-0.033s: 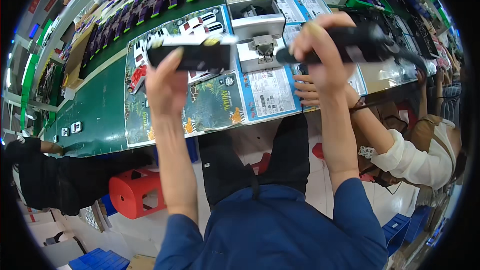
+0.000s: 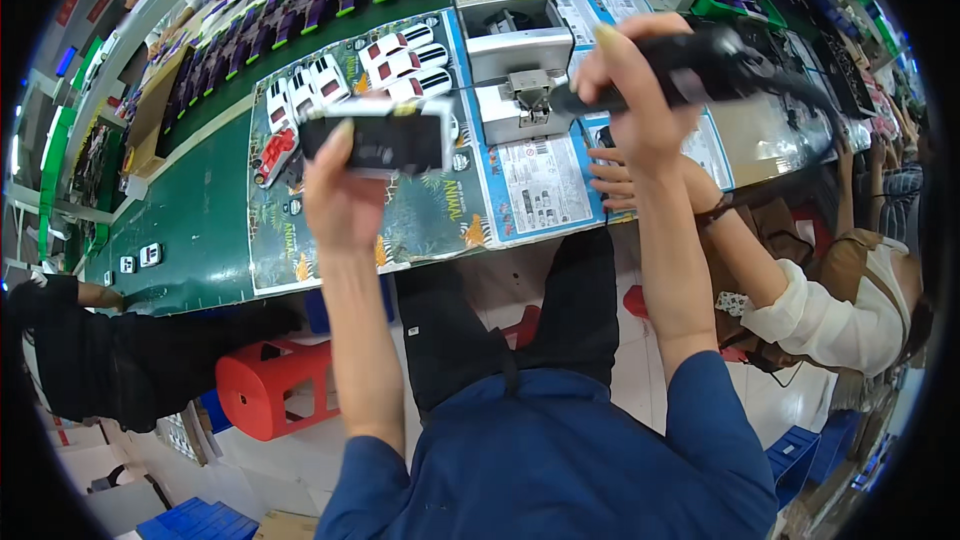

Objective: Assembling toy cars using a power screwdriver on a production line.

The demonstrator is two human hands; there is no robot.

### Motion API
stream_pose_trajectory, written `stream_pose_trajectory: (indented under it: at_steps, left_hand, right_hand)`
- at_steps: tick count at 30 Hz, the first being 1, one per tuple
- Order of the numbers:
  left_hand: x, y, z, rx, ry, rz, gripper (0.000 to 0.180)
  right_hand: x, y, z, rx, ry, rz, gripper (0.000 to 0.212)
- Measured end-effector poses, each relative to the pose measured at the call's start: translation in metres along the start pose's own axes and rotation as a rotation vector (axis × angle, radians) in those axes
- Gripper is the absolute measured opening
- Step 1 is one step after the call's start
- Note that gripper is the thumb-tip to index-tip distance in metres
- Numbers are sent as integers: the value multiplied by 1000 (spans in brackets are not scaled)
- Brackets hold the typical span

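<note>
- Above the desk (image 2: 200, 235), clamped between thumb and fingers of the left hand (image 2: 345, 202): 1 car (image 2: 390, 147), dark face up, likely the underside.
- Farther right, gripped in the right hand (image 2: 645, 120): 1 black driver (image 2: 690, 70) with a cord (image 2: 827, 115), nose pointing left at the feeder (image 2: 520, 50).
- Hands well apart, each closed around 1 thing.
- Left of the feeder, lying on the desk: white cars (image 2: 416, 60) in 2 groups, with 1 red car (image 2: 275, 155) near the edge of the mat (image 2: 400, 210).
- Step in hand, as judged: picking up a screw at the feeder, car held ready.
- Next move, as judged: calls for a squarely lined-up nose and a level, firmly held car.
- Hard to make out: contact between nose and feeder, any screw on the nose, blurred driver details.
- Hidden: left fingers beneath the car; part of another person's hand (image 2: 612, 176), behind the right forearm.
</note>
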State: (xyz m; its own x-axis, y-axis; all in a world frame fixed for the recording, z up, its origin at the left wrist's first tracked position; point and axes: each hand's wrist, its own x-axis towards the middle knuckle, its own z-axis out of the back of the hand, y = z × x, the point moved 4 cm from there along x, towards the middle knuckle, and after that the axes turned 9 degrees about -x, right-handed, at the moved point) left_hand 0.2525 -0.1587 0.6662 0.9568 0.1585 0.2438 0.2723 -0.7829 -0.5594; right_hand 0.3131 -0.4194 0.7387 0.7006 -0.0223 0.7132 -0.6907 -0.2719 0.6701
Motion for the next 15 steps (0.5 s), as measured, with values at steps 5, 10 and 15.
stream_pose_trajectory:
  at_steps: [5, 10, 15]
  left_hand:
    - [-65, 54, 77, -173, -340, 170, 28]
    - [-83, 59, 72, 16, -393, 188, 19]
    - [-86, 55, 54, 398, -256, 9, 25]
  right_hand:
    - [4, -37, -16, -191, 7, 54, 14]
    - [7, -45, -38, -355, 27, 13, 19]
    - [9, -45, -36, -368, 52, -228, 24]
